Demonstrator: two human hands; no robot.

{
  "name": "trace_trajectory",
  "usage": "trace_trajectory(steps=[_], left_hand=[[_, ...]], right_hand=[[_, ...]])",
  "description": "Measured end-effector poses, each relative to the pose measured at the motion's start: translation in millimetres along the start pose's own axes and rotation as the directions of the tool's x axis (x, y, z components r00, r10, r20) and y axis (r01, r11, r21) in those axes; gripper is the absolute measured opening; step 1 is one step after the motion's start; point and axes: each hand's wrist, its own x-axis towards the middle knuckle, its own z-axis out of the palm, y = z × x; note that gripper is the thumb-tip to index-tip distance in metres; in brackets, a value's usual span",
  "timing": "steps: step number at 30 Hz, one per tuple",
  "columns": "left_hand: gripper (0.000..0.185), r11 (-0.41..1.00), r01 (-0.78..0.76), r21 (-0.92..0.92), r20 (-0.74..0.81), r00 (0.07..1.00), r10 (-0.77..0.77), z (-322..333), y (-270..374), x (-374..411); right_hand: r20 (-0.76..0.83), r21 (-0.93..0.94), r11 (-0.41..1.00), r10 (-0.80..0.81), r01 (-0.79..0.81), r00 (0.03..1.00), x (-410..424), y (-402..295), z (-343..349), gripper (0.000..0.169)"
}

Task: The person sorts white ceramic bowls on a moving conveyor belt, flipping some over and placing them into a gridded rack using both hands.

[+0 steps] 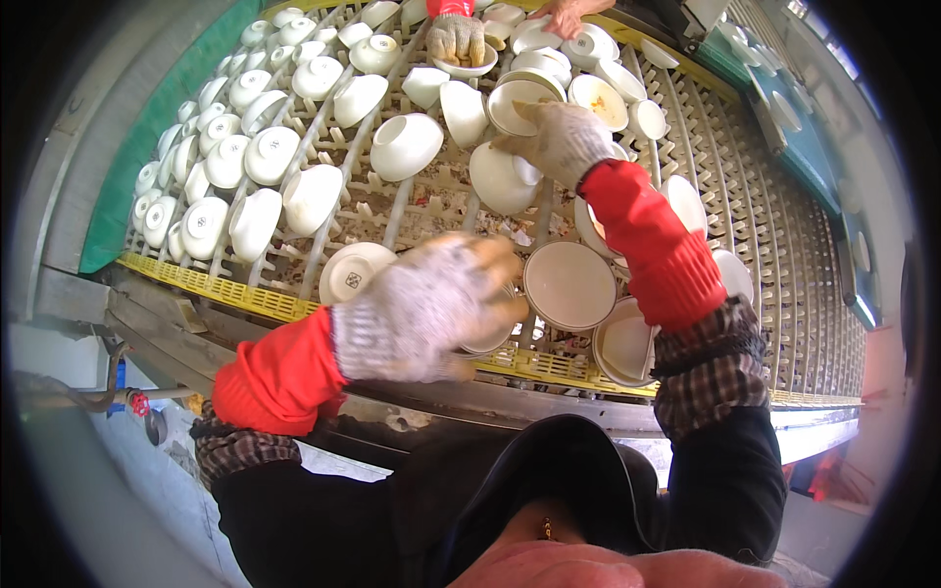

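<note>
My left hand point(434, 301), in a pale knit work glove with yellowish fingertips, is blurred above the conveyor's near edge. Its fingers are apart, partly covering a white bowl point(489, 334); I cannot tell whether they touch it. An upturned white bowl point(354, 273) with a dark base mark lies just left of that hand. Farther up, my gloved right hand point(562, 140) grips the rim of a tilted white bowl point(520, 103), fingers inside and thumb below. Beneath the thumb lies another white bowl point(503, 180) on its side. A round bowl point(570, 285) faces up between my arms.
Many upturned bowls point(272, 154) cover the left of the pegged conveyor point(735, 242). Across it are a co-worker's gloved hand point(457, 40) on a bowl and a bare hand point(566, 16). One bowl point(599, 103) holds orange residue. A green belt point(801, 162) carries dishes at right.
</note>
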Motion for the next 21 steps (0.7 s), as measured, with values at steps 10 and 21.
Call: trace_trajectory(steps=[10, 21], left_hand=[[0.041, 0.745, 0.370, -0.555, -0.071, 0.871, -0.486, 25.8, -28.4, -0.4], [0.054, 0.096, 0.672, -0.735, -0.262, -0.151, -0.953, -12.0, -151.0, -98.2]], right_hand=[[0.270, -0.253, 0.968, 0.072, -0.001, 0.960, 25.3, 39.7, 28.5, 0.027], [0.415, 0.169, 0.869, 0.365, -0.465, 0.833, -62.3, 0.5, -35.9, 0.057]])
